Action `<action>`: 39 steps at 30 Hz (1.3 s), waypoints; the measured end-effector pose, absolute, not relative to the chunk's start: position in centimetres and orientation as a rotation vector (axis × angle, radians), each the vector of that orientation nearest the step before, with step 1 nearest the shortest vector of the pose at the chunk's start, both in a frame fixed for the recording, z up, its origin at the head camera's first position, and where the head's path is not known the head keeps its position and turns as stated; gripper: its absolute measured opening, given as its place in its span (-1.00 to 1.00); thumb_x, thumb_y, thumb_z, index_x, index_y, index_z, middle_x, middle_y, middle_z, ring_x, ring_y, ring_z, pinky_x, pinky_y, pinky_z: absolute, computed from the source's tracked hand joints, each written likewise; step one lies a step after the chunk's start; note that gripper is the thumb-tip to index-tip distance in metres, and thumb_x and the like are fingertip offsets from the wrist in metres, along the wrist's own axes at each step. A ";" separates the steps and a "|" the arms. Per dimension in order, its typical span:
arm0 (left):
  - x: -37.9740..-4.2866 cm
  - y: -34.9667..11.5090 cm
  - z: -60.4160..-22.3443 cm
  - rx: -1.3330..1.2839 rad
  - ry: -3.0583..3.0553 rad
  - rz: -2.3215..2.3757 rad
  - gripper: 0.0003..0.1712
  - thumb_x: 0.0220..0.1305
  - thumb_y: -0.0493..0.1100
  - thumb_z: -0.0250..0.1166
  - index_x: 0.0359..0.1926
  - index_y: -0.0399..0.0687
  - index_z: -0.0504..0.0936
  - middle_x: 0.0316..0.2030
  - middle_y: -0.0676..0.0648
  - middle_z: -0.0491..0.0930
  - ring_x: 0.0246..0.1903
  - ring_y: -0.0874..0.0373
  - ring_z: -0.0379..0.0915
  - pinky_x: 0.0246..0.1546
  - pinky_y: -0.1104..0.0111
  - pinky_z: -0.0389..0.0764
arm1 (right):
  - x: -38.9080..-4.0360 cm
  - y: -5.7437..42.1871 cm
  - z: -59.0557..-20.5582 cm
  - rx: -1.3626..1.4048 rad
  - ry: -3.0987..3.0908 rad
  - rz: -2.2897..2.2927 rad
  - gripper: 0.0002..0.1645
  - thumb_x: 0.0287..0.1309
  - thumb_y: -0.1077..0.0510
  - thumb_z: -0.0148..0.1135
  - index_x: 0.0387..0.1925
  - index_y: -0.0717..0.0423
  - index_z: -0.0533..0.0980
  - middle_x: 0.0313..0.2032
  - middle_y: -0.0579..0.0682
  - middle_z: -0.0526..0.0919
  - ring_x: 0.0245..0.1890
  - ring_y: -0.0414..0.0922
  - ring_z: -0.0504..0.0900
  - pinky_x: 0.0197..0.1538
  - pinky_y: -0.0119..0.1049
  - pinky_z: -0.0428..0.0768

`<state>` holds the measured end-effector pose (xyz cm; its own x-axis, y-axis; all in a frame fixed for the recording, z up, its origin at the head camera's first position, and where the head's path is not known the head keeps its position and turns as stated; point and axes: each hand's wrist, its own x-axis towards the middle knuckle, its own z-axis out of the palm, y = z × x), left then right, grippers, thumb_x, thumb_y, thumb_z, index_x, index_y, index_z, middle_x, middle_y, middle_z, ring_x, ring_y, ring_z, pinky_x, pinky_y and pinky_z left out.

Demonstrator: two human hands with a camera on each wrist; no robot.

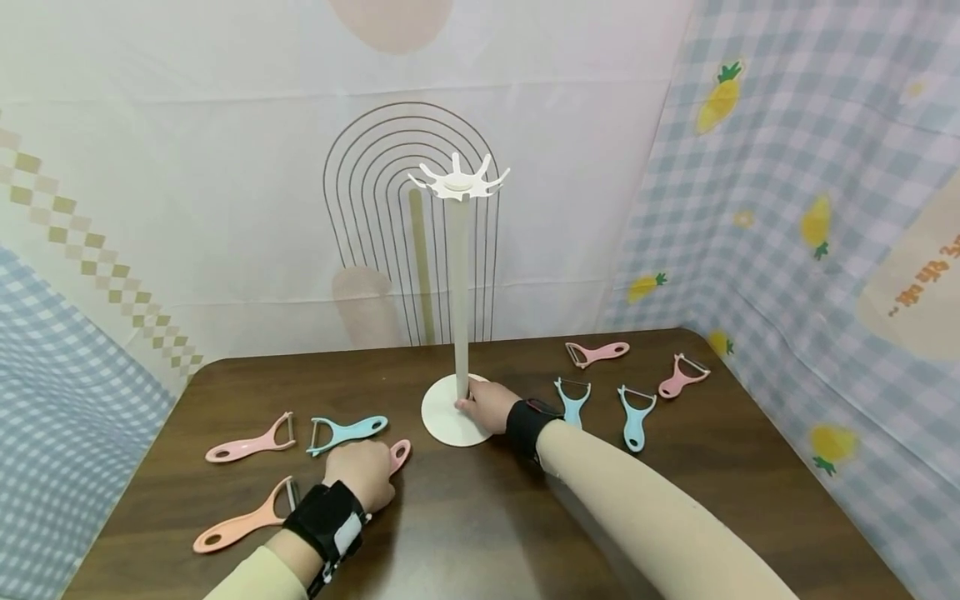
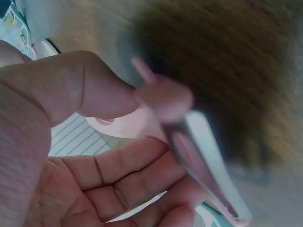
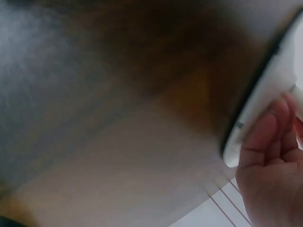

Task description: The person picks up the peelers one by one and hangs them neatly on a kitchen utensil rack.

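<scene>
A white stand [image 1: 459, 292] rises upright from a round base, with a ring of hooks at its top. My right hand [image 1: 491, 406] grips the foot of its pole, thumb in front; the right wrist view shows those curled fingers [image 3: 265, 130] beside the white base. Left of the stand, my left hand [image 1: 362, 473] pinches a pink peeler [image 2: 165, 101] between thumb and fingers. In the head view the hand covers most of it, and only its handle end shows. A blue peeler [image 1: 356, 430] lies just beyond the left hand.
On the brown table [image 1: 465, 517], a pink peeler [image 1: 251, 447] and an orange peeler [image 1: 243, 525] lie at left. At right are two blue peelers, one [image 1: 634, 427] near the right forearm, and two pink ones, one [image 1: 678, 382] by the edge. Patterned cloth [image 1: 570, 167] hangs behind.
</scene>
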<state>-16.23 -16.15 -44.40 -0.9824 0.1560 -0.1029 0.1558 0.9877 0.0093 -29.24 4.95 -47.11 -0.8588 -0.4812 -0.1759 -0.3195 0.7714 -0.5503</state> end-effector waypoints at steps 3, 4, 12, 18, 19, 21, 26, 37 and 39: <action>-15.9 -15.9 -44.3 0.259 3.034 -0.021 -0.75 -0.18 -0.20 0.39 -0.71 0.01 0.44 -0.64 -0.02 0.50 -0.57 0.01 0.49 -0.62 0.10 0.47 | -29.1 5.1 -47.5 -0.649 2.657 -0.715 -0.50 0.38 0.00 0.10 0.20 0.23 0.38 0.00 0.13 0.61 -0.03 -0.07 0.57 0.02 -0.19 0.49; -15.8 -15.7 -44.2 0.262 3.038 -0.030 -0.74 -0.17 -0.20 0.39 -0.72 0.02 0.43 -0.64 -0.01 0.50 -0.58 0.02 0.48 -0.63 0.11 0.47 | -29.1 5.1 -47.5 -0.653 2.656 -0.716 -0.49 0.38 0.00 0.10 0.21 0.23 0.38 0.01 0.13 0.60 -0.02 -0.06 0.57 0.03 -0.18 0.49; -15.8 -15.0 -43.9 0.276 3.069 -0.123 -0.86 -0.09 -0.23 0.42 -0.60 -0.08 0.60 -0.61 -0.06 0.55 -0.57 -0.01 0.52 -0.64 0.11 0.48 | -29.2 5.1 -46.9 -0.640 2.647 -0.692 -0.45 0.39 -0.02 0.08 0.26 0.22 0.33 0.09 0.15 0.56 0.03 -0.04 0.55 0.10 -0.16 0.46; -15.6 -14.7 -44.3 0.283 3.085 -0.163 -0.93 0.06 -0.29 0.37 -0.51 -0.10 0.68 -0.60 -0.08 0.57 -0.58 -0.01 0.52 -0.64 0.12 0.48 | -29.4 5.0 -47.4 -0.607 2.631 -0.707 -0.37 0.40 -0.03 0.06 0.33 0.23 0.27 0.15 0.16 0.52 0.10 -0.04 0.51 0.14 -0.15 0.43; -15.6 -14.7 -44.4 0.283 3.092 -0.165 -0.92 0.07 -0.30 0.37 -0.52 -0.10 0.67 -0.61 -0.08 0.57 -0.58 -0.01 0.52 -0.65 0.12 0.48 | -29.4 4.9 -47.5 -0.602 2.630 -0.708 -0.37 0.40 -0.04 0.06 0.34 0.23 0.26 0.16 0.16 0.51 0.11 -0.04 0.50 0.15 -0.15 0.43; -15.5 -14.7 -44.3 0.281 3.112 -0.160 -0.88 0.09 -0.29 0.36 -0.55 -0.12 0.66 -0.64 -0.08 0.56 -0.60 0.00 0.51 -0.66 0.12 0.48 | -29.6 5.0 -47.7 -0.600 2.631 -0.707 -0.36 0.40 -0.04 0.06 0.35 0.23 0.25 0.17 0.16 0.50 0.12 -0.04 0.50 0.15 -0.14 0.42; -15.7 -14.9 -44.2 0.271 3.142 -0.148 -0.80 0.17 -0.30 0.31 -0.59 -0.13 0.62 -0.64 -0.10 0.56 -0.59 0.01 0.52 -0.67 0.12 0.48 | -29.8 5.0 -47.9 -0.614 2.638 -0.708 -0.40 0.40 -0.02 0.07 0.31 0.23 0.29 0.13 0.16 0.54 0.08 -0.03 0.52 0.14 -0.13 0.43; -16.1 -16.1 -42.7 0.327 3.155 -0.067 -0.79 0.13 -0.36 0.31 -0.61 -0.11 0.58 -0.66 -0.10 0.54 -0.64 -0.03 0.51 -0.65 0.11 0.52 | -29.7 5.0 -48.0 -0.613 2.632 -0.731 -0.40 0.40 -0.01 0.07 0.31 0.23 0.29 0.12 0.16 0.54 0.08 -0.03 0.52 0.14 -0.13 0.43; -16.2 -16.4 -41.8 0.331 3.155 -0.013 -0.82 0.09 -0.38 0.33 -0.58 -0.14 0.58 -0.62 -0.12 0.57 -0.61 -0.06 0.52 -0.64 0.10 0.52 | -29.7 5.0 -48.1 -0.617 2.634 -0.734 -0.42 0.40 -0.01 0.07 0.29 0.22 0.30 0.10 0.15 0.55 0.06 -0.04 0.52 0.13 -0.13 0.44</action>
